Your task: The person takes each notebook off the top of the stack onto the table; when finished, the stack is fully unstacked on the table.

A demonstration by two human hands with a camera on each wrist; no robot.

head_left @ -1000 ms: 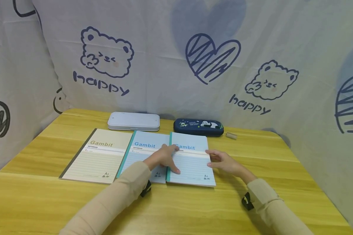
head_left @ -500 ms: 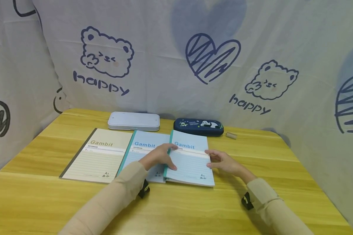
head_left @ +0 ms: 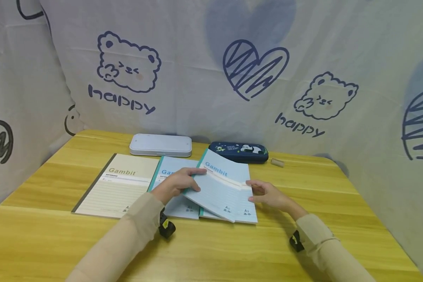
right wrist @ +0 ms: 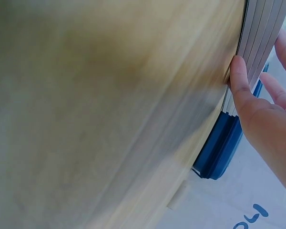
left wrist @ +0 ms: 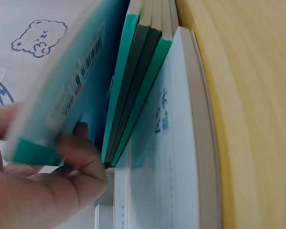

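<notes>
My left hand pinches the spine edge of a light blue notebook with a teal spine. That notebook is lifted and tilted off a stack of notebooks, whose teal and dark spines show in the left wrist view. My right hand touches the stack's right edge, thumb and fingertips against the page edges in the right wrist view. Left of the stack a second blue notebook lies partly under the left hand and the raised notebook. A cream notebook with a dark spine is farther left.
Behind the notebooks stand a white pencil case and a dark blue panda pencil case. A small beige block lies beside the blue case. The wooden table ends at a printed curtain.
The left hand has moved left and raised the top notebook, turning it askew over the stack and the middle blue notebook. The right hand has stayed at the stack's edge.
</notes>
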